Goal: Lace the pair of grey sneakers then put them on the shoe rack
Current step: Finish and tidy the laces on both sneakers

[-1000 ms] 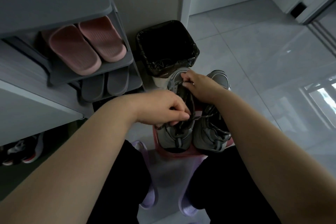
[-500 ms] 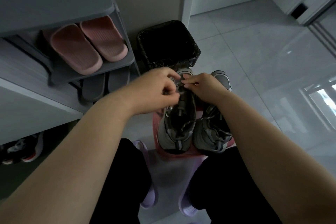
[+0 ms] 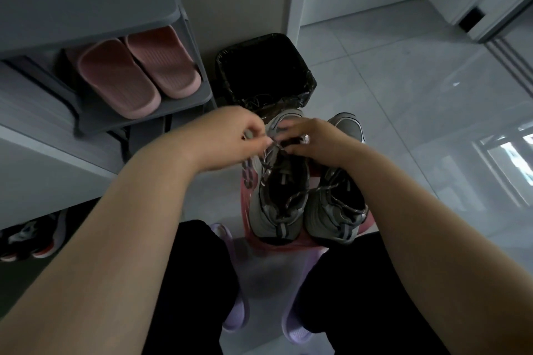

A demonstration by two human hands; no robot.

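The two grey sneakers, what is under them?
A pink support shows under the grey sneakers, at their left side and heels. Its top is covered by the shoes, so what it is cannot be told.

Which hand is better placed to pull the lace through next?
Left. The left hand pinches the lace at the toe-end eyelets of the left grey sneaker; the right hand grips that sneaker's front, steadying it.

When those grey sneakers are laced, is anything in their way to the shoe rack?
Nothing visible lies between the grey sneakers and the shoe rack on the left. Pink slippers already fill the nearest shelf, though.
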